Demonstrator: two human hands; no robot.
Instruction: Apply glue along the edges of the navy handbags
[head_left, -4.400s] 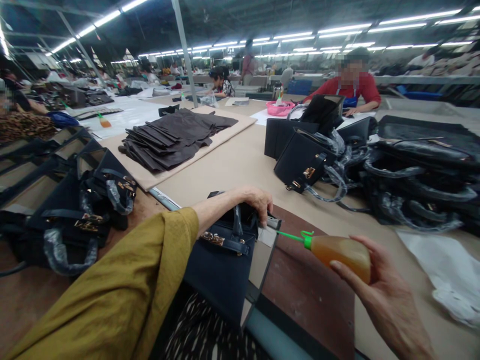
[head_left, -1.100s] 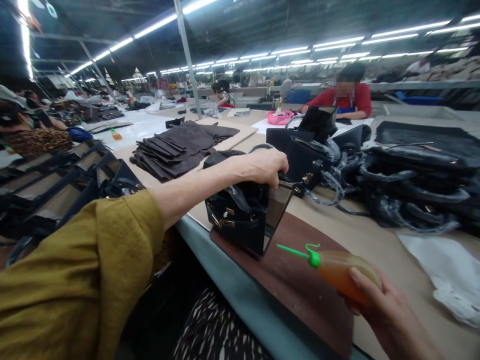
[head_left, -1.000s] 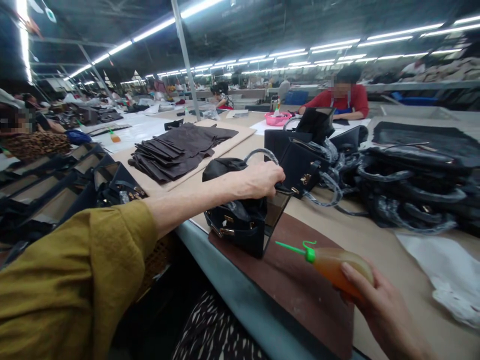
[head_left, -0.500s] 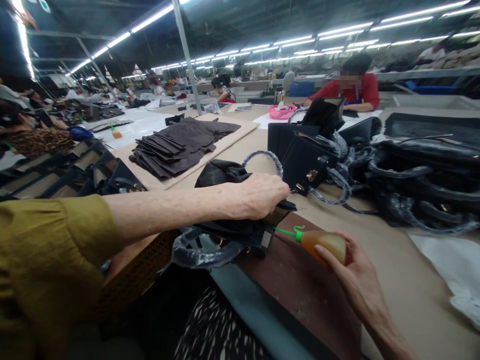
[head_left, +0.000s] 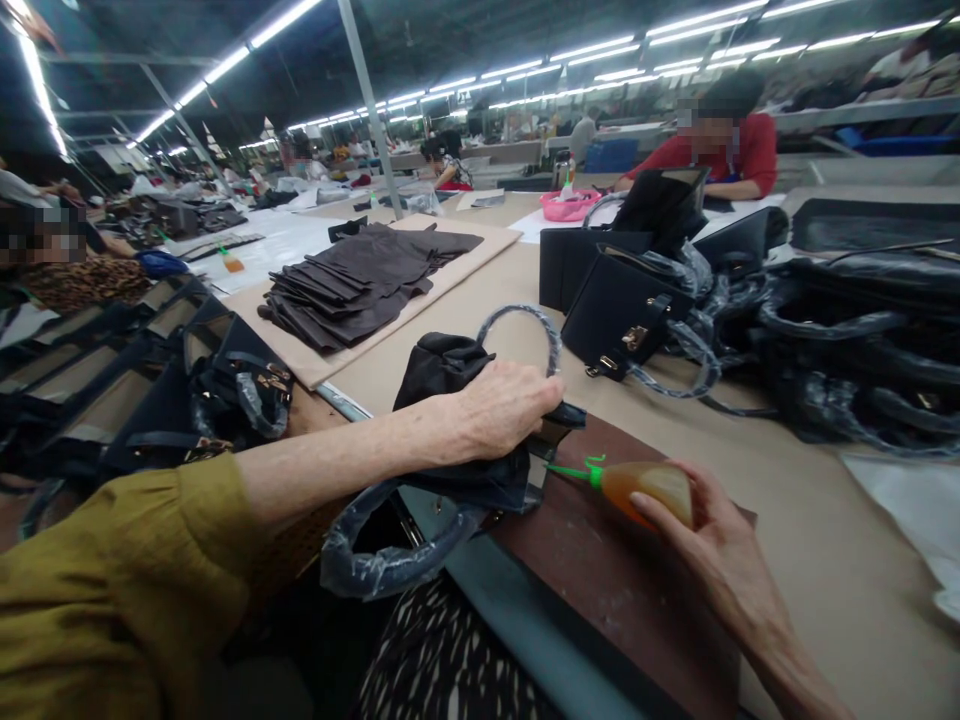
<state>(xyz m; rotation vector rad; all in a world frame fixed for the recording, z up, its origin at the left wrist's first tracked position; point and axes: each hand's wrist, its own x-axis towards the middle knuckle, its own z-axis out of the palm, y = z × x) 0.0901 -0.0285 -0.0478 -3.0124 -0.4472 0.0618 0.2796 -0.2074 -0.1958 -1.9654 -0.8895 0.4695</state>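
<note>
Pressing the black handbag (head_left: 457, 440) flat at the table's near edge, the left hand (head_left: 504, 408) clamps it; the right hand (head_left: 705, 545) grips the glue bottle (head_left: 646, 488), nozzle at the bag's edge, seemingly gluing; next calls for a steady squeeze.

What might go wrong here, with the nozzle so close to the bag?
The green nozzle of the amber squeeze bottle in the right hand nearly touches the black leather handbag; its contents may smear. The bag overhangs the table edge under the left hand; it might slip.
</note>
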